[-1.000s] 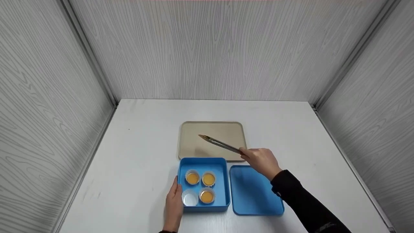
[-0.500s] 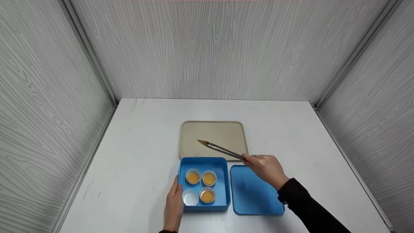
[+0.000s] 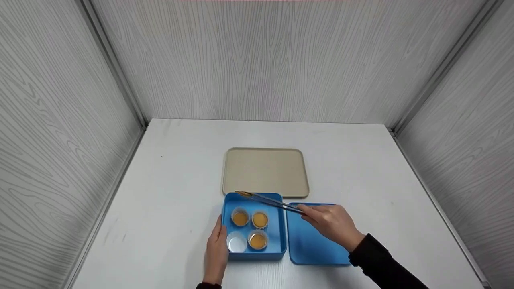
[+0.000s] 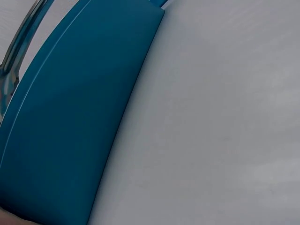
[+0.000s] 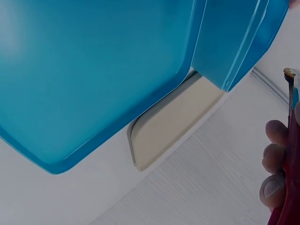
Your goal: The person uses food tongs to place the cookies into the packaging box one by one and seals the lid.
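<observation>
No text, number or sign (in any of the views) is readable.

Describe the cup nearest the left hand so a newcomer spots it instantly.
On the white table, find the blue box, left of the flat blue lid. Of its four cups, take the near-left cup. It alone looks white inside; the other three cups show yellow.

Box (image 3: 257, 256) right of left grip (image 3: 217, 251), cups (image 3: 258, 241) inside. Tongs (image 3: 268, 201) in right grip (image 3: 331, 224), over box. Lid (image 3: 315, 245) below right grip; tray (image 3: 265, 170) beyond both.
</observation>
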`<state>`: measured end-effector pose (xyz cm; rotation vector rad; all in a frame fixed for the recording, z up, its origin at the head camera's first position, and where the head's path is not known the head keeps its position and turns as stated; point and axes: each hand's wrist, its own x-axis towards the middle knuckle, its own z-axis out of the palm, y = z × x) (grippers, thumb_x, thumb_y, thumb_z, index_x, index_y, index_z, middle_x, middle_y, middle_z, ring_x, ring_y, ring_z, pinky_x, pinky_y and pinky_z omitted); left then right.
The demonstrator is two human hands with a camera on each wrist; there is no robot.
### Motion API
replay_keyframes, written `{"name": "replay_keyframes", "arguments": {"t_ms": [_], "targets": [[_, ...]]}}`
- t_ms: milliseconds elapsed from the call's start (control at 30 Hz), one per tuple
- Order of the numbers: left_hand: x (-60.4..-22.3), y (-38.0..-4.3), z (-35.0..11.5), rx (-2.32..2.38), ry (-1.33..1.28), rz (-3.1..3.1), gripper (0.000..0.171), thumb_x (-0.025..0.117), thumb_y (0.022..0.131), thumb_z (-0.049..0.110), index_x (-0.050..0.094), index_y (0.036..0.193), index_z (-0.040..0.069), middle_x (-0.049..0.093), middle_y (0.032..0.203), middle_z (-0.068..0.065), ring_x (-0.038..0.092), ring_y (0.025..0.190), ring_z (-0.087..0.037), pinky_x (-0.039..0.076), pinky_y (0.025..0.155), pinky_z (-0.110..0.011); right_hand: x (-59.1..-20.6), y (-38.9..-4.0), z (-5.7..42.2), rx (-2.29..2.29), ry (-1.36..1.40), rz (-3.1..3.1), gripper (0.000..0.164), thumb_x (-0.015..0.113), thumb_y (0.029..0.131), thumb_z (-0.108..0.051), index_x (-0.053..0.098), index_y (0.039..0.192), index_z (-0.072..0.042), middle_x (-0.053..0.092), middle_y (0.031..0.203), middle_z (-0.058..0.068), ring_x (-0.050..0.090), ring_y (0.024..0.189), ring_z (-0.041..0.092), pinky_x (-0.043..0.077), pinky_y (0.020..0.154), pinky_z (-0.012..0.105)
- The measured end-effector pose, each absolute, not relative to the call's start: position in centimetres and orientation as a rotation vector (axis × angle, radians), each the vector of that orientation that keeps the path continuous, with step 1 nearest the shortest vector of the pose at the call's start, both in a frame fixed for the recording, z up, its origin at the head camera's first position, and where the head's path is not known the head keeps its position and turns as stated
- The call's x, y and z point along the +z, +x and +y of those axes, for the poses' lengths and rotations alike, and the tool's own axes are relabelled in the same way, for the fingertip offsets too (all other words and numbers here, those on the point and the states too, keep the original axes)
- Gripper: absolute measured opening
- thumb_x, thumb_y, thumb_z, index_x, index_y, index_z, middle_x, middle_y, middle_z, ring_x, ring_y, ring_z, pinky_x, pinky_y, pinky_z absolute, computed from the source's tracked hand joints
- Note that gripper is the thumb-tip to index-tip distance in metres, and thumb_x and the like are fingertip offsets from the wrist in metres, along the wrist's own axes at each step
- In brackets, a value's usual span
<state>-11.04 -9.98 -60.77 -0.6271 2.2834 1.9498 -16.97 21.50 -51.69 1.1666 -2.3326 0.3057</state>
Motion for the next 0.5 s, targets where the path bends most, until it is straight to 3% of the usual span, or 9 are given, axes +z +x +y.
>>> {"name": "replay_keyframes", "arguments": {"t_ms": [500], "targets": [[-60.8, -10.5, -10.2, 2.047, -0.55, 2.303, 0.056, 0.034, 0.113, 0.028, 0.023, 0.162, 0.005, 0.024, 0.168, -0.013, 0.018, 0.156, -0.034, 0.017, 0.127, -0.054, -52.3, -14.1, 21.8, 0.333, 1.37, -2.304, 0.04, 0.089, 0.078, -0.017, 0.077, 0.115, -0.015, 0.079, 0.086, -0.006, 0.071, 0.066, 0.004, 0.058, 0.058, 0.017]]}}
